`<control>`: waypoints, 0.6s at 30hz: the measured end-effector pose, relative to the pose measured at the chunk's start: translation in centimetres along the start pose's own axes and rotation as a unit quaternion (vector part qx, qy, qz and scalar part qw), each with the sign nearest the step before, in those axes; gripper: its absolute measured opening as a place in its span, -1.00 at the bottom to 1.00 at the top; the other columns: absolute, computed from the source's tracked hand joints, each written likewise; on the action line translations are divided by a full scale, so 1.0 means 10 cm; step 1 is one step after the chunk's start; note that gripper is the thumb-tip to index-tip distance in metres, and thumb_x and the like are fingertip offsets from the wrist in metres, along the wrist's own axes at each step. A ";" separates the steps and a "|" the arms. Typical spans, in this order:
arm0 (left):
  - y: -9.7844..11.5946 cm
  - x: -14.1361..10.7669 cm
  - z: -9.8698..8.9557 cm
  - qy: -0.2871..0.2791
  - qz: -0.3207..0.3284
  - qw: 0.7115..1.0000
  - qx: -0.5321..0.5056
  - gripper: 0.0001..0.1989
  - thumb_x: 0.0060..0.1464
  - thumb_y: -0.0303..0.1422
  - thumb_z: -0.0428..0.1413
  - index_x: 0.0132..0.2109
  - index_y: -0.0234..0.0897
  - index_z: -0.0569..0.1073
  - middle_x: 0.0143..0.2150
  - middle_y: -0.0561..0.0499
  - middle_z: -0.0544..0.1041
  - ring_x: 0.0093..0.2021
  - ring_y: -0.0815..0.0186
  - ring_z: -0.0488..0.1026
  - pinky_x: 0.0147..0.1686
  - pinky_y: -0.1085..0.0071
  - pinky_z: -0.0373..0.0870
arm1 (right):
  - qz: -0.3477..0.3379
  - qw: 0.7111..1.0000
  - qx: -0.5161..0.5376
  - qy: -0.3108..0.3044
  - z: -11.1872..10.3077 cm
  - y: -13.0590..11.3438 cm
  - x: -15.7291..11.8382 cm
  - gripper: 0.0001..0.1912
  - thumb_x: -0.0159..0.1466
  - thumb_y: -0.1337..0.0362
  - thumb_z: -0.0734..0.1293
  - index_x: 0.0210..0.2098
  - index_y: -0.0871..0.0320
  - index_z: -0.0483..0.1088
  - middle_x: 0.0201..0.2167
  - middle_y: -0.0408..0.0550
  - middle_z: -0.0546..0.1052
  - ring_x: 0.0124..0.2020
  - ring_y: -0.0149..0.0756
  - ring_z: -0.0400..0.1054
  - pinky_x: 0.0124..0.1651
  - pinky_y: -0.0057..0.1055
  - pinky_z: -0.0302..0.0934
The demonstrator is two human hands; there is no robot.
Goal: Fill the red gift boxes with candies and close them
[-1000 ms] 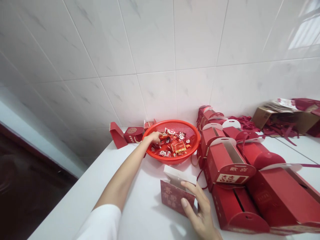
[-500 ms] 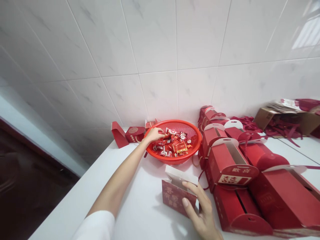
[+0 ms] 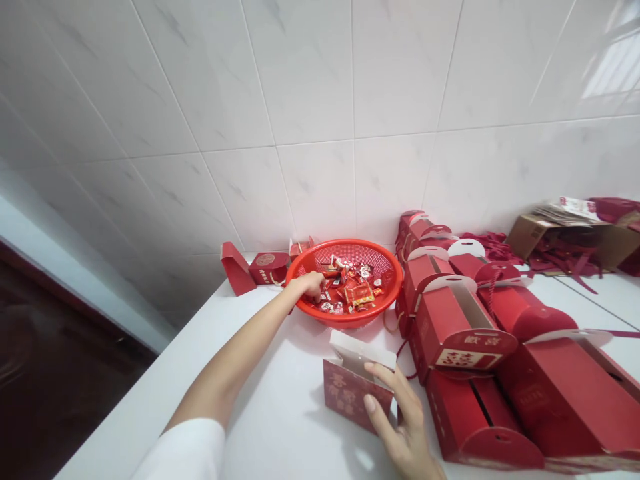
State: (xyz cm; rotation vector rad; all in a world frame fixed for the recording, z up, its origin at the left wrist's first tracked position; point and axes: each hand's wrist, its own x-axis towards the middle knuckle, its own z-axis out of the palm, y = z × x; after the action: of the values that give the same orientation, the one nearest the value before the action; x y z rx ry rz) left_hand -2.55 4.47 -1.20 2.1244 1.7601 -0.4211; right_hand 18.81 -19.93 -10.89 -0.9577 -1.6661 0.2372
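My left hand [image 3: 312, 284] reaches over the rim of a red plastic colander [image 3: 395, 293], its fingers curled down among wrapped candies [image 3: 357, 290]. Whether a candy is between those fingers is hidden. Near the table's front, my right hand [image 3: 405, 420] grips a small red gift box [image 3: 350, 393] with gold lettering. The thumb presses on the box's front and the fingers rest at its upper edge. That box stands upright with its white-lined flap [image 3: 363, 348] raised and its top open.
Rows of red gift boxes [image 3: 465, 327] with rounded handles crowd the right side. Smaller red boxes [image 3: 270, 268] stand left of the colander by the tiled wall [image 3: 320, 187]. A cardboard carton [image 3: 523, 237] with dark red ribbons is at the far right. The white table [image 3: 270, 413] ends at the left.
My left hand has moved down and slightly left within the colander, and its fingers are more curled. My right hand and the gift box have stayed in place.
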 end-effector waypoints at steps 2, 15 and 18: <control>-0.01 0.00 -0.01 0.009 0.006 1.000 -0.012 -0.73 0.00 -0.42 0.35 -0.12 -0.33 0.54 -0.20 -0.03 0.60 -0.23 0.25 0.56 -0.24 0.34 0.52 | 0.001 1.000 -0.004 0.002 0.00 0.00 -0.01 -0.68 0.42 0.18 0.28 0.15 -0.09 0.38 -0.03 -0.20 0.65 -0.01 -0.20 0.56 0.17 -0.29 0.36; 0.17 -0.12 0.00 0.008 0.106 0.993 -0.054 -0.78 -0.35 -0.35 0.34 -0.50 -0.24 0.46 -0.54 0.12 0.43 -0.43 0.30 0.41 -0.43 0.45 0.31 | 0.002 1.000 0.004 0.000 0.00 0.00 0.00 -0.68 0.41 0.22 0.29 0.14 -0.07 0.39 -0.04 -0.18 0.66 -0.02 -0.21 0.57 0.17 -0.28 0.37; 0.26 -0.10 0.00 -0.019 0.105 0.994 -0.029 -0.69 -0.39 -0.30 0.37 -0.60 -0.25 0.36 -0.62 0.11 0.35 -0.49 0.29 0.37 -0.44 0.40 0.32 | -0.006 1.000 0.004 0.002 0.00 0.00 0.02 -0.68 0.40 0.22 0.29 0.14 -0.05 0.40 -0.05 -0.16 0.66 -0.02 -0.21 0.58 0.19 -0.28 0.37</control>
State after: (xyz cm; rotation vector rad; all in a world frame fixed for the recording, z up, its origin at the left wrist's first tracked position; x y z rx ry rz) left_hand -0.16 3.13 -0.58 2.2157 1.4889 -0.3469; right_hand 18.80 -19.85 -10.74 -0.9423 -1.6652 0.2342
